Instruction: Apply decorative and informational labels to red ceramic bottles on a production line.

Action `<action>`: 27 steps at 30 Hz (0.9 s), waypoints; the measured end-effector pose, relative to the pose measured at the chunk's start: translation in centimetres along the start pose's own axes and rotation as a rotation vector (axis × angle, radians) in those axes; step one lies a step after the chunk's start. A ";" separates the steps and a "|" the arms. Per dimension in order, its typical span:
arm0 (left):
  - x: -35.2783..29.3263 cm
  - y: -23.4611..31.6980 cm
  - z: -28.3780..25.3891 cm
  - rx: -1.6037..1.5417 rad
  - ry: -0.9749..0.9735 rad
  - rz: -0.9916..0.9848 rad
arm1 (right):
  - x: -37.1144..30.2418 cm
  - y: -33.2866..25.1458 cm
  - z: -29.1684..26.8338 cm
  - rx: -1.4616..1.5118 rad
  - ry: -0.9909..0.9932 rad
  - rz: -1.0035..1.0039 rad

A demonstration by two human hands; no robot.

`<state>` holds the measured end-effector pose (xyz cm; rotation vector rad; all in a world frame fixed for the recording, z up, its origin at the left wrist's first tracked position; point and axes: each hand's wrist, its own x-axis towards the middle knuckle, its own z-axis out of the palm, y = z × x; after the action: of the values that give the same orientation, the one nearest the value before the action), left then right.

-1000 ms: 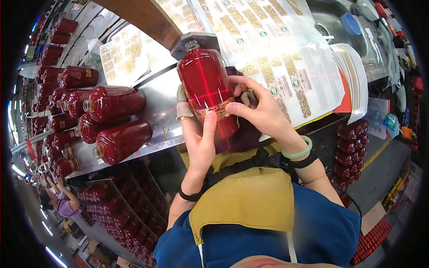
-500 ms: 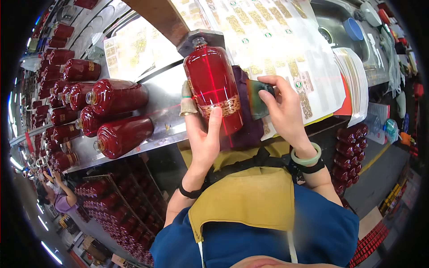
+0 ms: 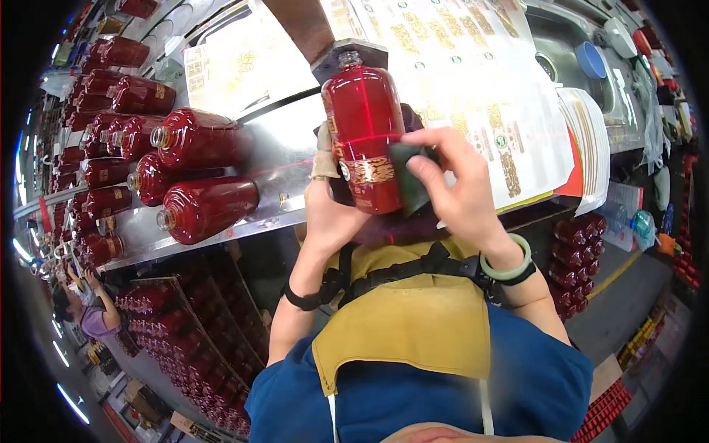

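A deep red glass bottle lies on a dark cloth, its neck pointing away from me against a metal stop. A gold patterned decal wraps its lower part, and red light lines cross the glass. My left hand grips the bottle from its left side, partly hidden by it; pale covers sit on its fingers. With thumb and fingers, my right hand pinches a dark green flat piece at the bottle's right side, next to the decal. Motion blurs that piece.
Several red bottles lie at left on the metal counter. White decal sheets with gold patterns cover the work surface beyond. A sink with a blue bowl is at far right. Racked bottles and another person are lower left.
The bottle has turned, so its decal shows differently. My right hand has brought the green piece left against the bottle. My left thumb has left the bottle's front.
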<state>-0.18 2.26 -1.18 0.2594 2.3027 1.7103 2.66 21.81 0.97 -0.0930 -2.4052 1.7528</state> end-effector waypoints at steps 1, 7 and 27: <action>-0.1 0.1 -0.1 0.074 0.046 0.028 | 0.4 1.7 0.1 0.043 0.058 0.016; -0.6 1.1 -0.3 0.468 0.290 0.426 | 0.0 2.9 -2.5 0.186 0.141 0.117; -0.2 -0.2 1.0 -0.480 0.087 0.039 | -1.2 2.5 -0.9 0.323 0.001 0.169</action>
<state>0.33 3.09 -1.61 0.1349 1.8688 2.2620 3.90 23.23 -1.23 -0.2619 -2.1340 2.1895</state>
